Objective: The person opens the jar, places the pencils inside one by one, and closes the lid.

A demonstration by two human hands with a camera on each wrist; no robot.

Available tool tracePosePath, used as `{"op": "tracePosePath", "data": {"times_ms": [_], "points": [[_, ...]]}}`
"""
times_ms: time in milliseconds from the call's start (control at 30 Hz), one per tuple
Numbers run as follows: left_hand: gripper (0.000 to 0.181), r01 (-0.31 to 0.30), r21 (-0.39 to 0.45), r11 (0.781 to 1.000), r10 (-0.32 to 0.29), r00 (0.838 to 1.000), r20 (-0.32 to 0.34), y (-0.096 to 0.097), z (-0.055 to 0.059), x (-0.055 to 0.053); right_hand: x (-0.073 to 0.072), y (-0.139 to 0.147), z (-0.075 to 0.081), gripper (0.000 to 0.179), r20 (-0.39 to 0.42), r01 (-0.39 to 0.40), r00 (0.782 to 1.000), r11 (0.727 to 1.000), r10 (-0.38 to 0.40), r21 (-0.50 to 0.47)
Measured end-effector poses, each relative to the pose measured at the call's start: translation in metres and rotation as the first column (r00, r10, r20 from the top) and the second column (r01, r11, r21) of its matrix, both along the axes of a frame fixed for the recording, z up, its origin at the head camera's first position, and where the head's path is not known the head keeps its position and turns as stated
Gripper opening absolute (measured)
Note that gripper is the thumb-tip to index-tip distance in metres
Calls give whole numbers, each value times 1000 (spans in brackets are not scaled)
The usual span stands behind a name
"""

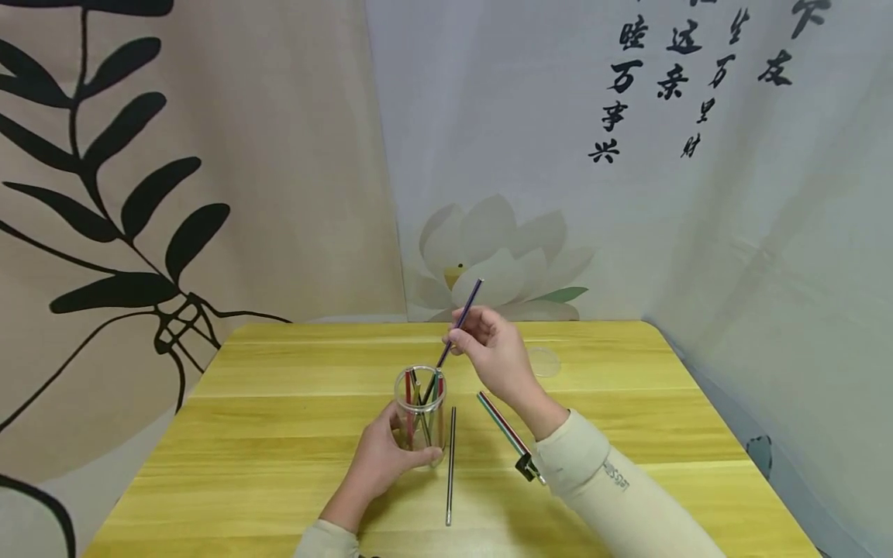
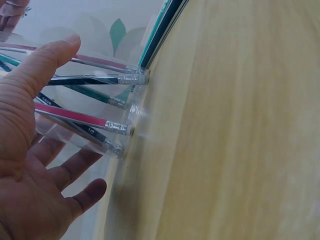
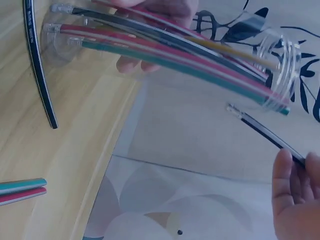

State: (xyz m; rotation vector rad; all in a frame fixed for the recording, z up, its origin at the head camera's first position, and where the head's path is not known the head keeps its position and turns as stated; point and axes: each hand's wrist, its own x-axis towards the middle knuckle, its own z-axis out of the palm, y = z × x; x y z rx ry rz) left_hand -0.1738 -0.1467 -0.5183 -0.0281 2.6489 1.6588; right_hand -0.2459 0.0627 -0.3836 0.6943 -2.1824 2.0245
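From my remote seat I'm starting at the left, where a beige cloth printed with black leaves (image 1: 139, 198) is hanging behind the yellow wood-grain table (image 1: 279, 411). Now the person's left hand (image 1: 377, 456): it's gripping a clear, round, see-through jar (image 1: 420, 387), thumb on one side and fingers spreading round the other. The jar is standing mouth up, and inside, red, green, black and yellow pencils (image 3: 175, 55) are leaning across each other, eraser ends down.

Just right of the jar, a loose dark pencil with a silvery end (image 1: 452, 457) is lying on the wood. Above, the right hand (image 1: 495, 353) is pinching a slim dark pencil (image 1: 469, 304) between thumb and fingers, holding it slanted, eraser end low. From the head I'm seeing that end meeting the jar's rim; from the right wrist it's showing outside the jar, near its mouth.

Further right, green and red pencils (image 1: 504, 425) are lying side by side, a small black clip-like piece (image 1: 526, 466) at their near end, close to the cream sleeve (image 1: 614, 480). Beyond the right wrist, a clear round disc (image 1: 546, 361) is lying flat.
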Motion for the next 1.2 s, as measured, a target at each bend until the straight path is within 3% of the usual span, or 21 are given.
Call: {"op": "tracePosePath", "data": {"times_ms": [167, 233, 367, 533, 700, 867, 933, 1000, 1033, 1067, 1133, 1200], "points": [[68, 8, 8, 1000, -8, 1000, 4, 1, 2, -1, 8, 3, 16, 21, -48, 13, 999, 985, -21, -172], [67, 10, 9, 1000, -10, 1000, 0, 1, 2, -1, 11, 2, 20, 22, -67, -11, 998, 981, -2, -195], [65, 9, 5, 1000, -9, 1000, -11, 0, 2, -1, 17, -2, 11, 24, -74, -58, 996, 998, 57, -11], [66, 24, 13, 1000, -24, 1000, -19, 0, 1, -1, 21, -8, -9, 24, -130, -44, 989, 970, 76, 237], [66, 18, 15, 1000, -18, 1000, -12, 0, 1, -1, 21, -9, -15, 22, -186, -21, 980, 959, 76, 281], [71, 15, -1, 1000, -15, 1000, -18, 0, 2, -1, 19, 3, -16, 22, -159, 15, 987, 963, 29, 270], [75, 17, -12, 1000, -17, 1000, -25, 0, 1, -1, 15, 12, -21, 23, -141, 59, 990, 947, -14, 316], [75, 12, -17, 1000, -12, 1000, -25, 0, 1, -1, 9, 24, -33, 24, -102, 90, 994, 897, -50, 434], [75, 7, -16, 1000, -7, 1000, -21, 0, 1, -1, 6, 30, -42, 26, -75, 90, 995, 853, -59, 514], [75, 2, -16, 1000, -2, 1000, -17, 0, 1, -1, 3, 37, -51, 27, -47, 82, 997, 796, -67, 599], [74, -7, -10, 1000, 7, 1000, -7, 0, 1, 0, -2, 50, -71, 31, 8, 47, 997, 654, -82, 755], [73, -5, -4, 1000, 5, 1000, 0, 0, 1, 1, -6, 62, -90, 33, 59, 5, 993, 548, -100, 837]]}}
